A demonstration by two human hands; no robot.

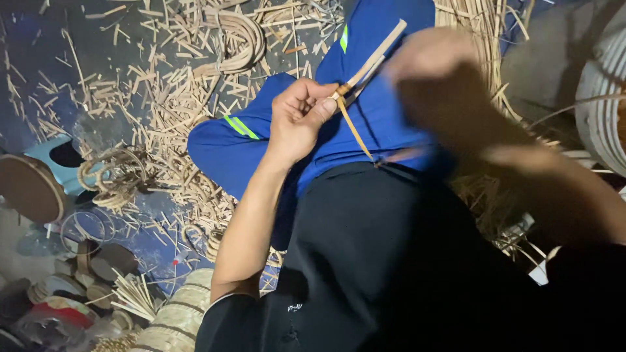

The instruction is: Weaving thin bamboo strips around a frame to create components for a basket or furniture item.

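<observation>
My left hand (298, 117) is closed around the lower end of a pale cane stick (373, 57), which slants up to the right over my blue trousers (375, 117). A thin flat rattan strip (355, 133) hangs down from the wrapped spot just by my thumb. My right hand (435, 75) is motion-blurred close to the stick's upper right; whether it grips the strip or the stick I cannot tell.
Cane offcuts (163, 98) litter the dark floor. Coiled rattan rings (111, 176) lie left, with round wooden discs (29, 189) and a blue stool (62, 160) beside them. A woven basket (176, 319) stands at the bottom. A large woven piece (603, 104) fills the right edge.
</observation>
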